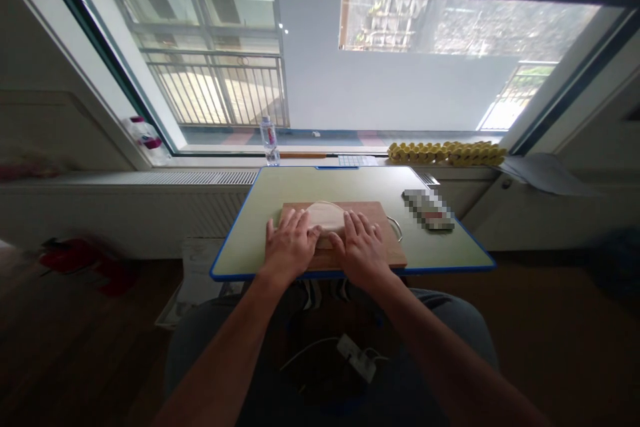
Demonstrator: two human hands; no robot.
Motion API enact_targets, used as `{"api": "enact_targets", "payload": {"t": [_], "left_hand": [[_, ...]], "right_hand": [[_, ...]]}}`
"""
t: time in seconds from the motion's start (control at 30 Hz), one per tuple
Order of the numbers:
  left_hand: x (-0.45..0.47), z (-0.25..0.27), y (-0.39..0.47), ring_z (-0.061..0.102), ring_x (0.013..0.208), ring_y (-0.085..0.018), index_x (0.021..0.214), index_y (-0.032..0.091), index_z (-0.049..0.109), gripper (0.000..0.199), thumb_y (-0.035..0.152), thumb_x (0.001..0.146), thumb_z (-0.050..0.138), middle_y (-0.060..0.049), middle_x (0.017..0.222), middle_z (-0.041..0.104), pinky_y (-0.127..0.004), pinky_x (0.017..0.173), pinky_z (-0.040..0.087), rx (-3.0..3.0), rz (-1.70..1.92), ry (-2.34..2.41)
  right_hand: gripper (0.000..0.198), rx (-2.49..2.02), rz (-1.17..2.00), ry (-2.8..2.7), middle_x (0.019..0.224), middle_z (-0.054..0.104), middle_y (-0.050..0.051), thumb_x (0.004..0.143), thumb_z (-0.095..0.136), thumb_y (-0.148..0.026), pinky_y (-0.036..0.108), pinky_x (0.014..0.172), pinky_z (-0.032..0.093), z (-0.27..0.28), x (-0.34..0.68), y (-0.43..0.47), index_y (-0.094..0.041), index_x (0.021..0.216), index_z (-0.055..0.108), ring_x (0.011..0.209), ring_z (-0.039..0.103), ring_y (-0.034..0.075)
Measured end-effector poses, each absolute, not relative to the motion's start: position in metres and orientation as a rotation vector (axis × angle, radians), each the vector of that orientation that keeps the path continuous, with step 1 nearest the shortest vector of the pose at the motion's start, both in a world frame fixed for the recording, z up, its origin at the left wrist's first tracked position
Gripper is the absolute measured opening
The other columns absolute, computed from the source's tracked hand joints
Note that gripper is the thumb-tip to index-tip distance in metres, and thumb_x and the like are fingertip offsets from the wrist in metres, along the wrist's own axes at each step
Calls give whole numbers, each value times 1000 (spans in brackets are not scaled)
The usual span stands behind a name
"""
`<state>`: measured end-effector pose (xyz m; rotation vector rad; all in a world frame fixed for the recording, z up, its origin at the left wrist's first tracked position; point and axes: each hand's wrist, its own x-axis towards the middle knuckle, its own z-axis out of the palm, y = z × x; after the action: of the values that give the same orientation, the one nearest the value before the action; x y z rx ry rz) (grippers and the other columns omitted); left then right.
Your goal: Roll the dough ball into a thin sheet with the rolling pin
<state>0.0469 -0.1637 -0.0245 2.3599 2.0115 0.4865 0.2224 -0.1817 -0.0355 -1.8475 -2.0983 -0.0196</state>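
A pale, rounded flat piece that looks like dough (pixel 326 215) lies on a wooden cutting board (pixel 395 255). My left hand (pixel 293 240) lies palm down over the left side of the piece, its fingers stretched forward and slightly apart. Over the right side rests my right hand (pixel 361 243), also palm down, with fingers extended and the thumb pointing inward. Both thumbs are near the piece's front edge. My palms hide its two sides, and I cannot tell whether anything else lies beneath them. A metal handle (pixel 396 227) sticks out from the board's right end.
The board sits on a small blue-edged table (pixel 250 240). A blurred-out flat object (pixel 429 210) lies at its right. On the windowsill stand a water bottle (pixel 269 141) and a yellow bumpy object (pixel 447 153). A power strip (pixel 357 357) lies below, between my legs.
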Motion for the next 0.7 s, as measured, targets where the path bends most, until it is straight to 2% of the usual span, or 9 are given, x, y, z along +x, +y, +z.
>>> {"api": "enact_targets", "payload": {"t": [0.23, 0.43, 0.57, 0.7], "left_hand": [[40, -34, -209, 33, 163, -27, 165, 25, 46, 61, 48, 112, 24, -8, 173, 39, -61, 133, 22, 2387, 507, 1978], [44, -27, -173, 34, 162, -28, 163, 26, 48, 60, 46, 112, 26, -6, 172, 43, -64, 133, 21, 2325, 454, 1999], [47, -19, -144, 37, 161, -29, 158, 32, 56, 55, 44, 112, 28, -2, 170, 46, -69, 132, 19, 2335, 387, 1995], [46, -19, -150, 38, 160, -29, 157, 33, 56, 54, 44, 112, 29, -2, 169, 48, -69, 131, 19, 2361, 409, 1981]], "right_hand": [[68, -1781, -64, -2092, 175, 30, 14, 111, 34, -49, 60, 132, 20, -52, 225, -234, -11, 168, 40, 164, 25, 34], [67, -1794, -20, -2113, 175, 31, 16, 112, 35, -48, 62, 132, 16, -42, 226, -197, -13, 168, 39, 164, 25, 33], [67, -1849, 64, -2147, 174, 34, 16, 113, 32, -49, 63, 132, 15, -29, 226, -167, -12, 168, 39, 163, 27, 33], [67, -1840, 52, -2132, 172, 38, 16, 112, 33, -50, 63, 131, 17, -29, 225, -173, -11, 167, 40, 162, 30, 33]]}}
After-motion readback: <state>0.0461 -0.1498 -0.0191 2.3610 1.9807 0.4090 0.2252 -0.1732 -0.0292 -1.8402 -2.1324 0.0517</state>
